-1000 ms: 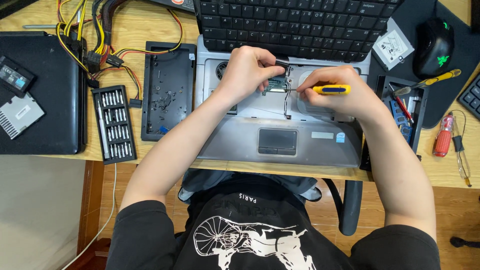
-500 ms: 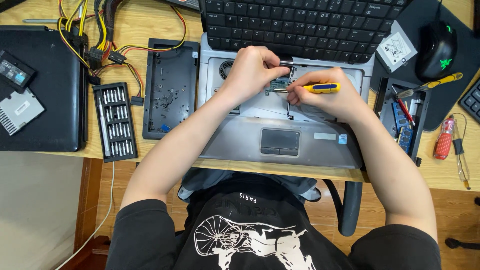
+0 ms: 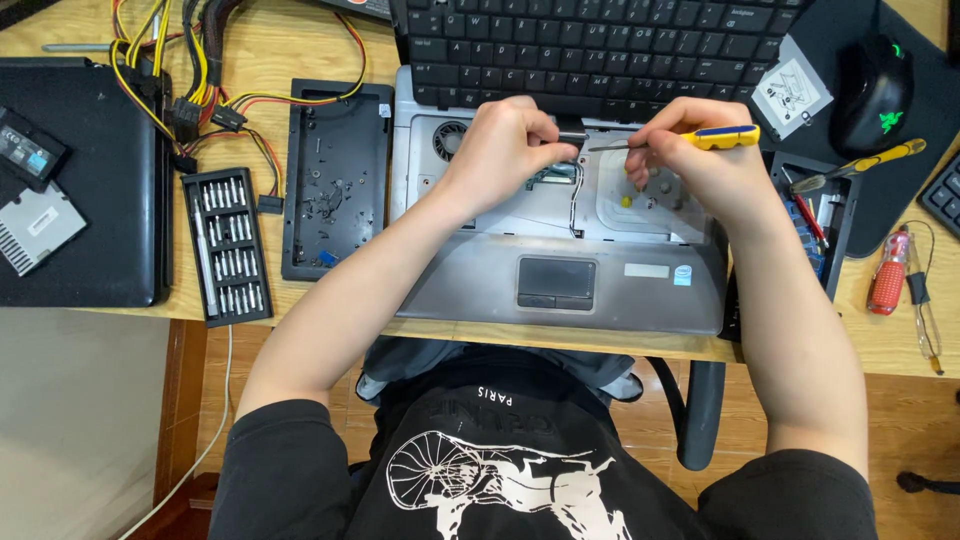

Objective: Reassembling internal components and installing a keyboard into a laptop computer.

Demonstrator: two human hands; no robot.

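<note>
The right hand (image 3: 700, 165) is curled nearly shut around a small screwdriver with a yellow handle (image 3: 728, 137), pinched between thumb and fingers; its thin shaft runs level to the left, and the tip ends at the black strip along the rear edge of the opened silver laptop base (image 3: 560, 280). The left hand (image 3: 500, 150) is closed into a loose fist over that same spot, thumb and forefinger pressed together at the black strip (whether they actually grip a part there cannot be told, as the knuckles hide it). Both hands rest on the laptop base, which lies at the middle of the wooden desk (image 3: 290, 50), its touchpad (image 3: 557, 280) near the front edge and the lifted black keyboard (image 3: 600, 40) propped just behind the hands.

On the palm rest, right of the touchpad, sit a pale rectangular label (image 3: 647, 270) and a small square blue sticker (image 3: 683, 275). A white square paper packet with a printed diagram (image 3: 792, 93) lies on the dark mat beside the black mouse (image 3: 873, 95). Left of the laptop lies a removed black cover panel (image 3: 335, 180), then a black case of screwdriver bits (image 3: 227, 245). Further left, a closed black laptop (image 3: 85, 190) carries a grey drive with a white label (image 3: 35, 225) and a small black block with a blue-marked label (image 3: 28, 150).
</note>
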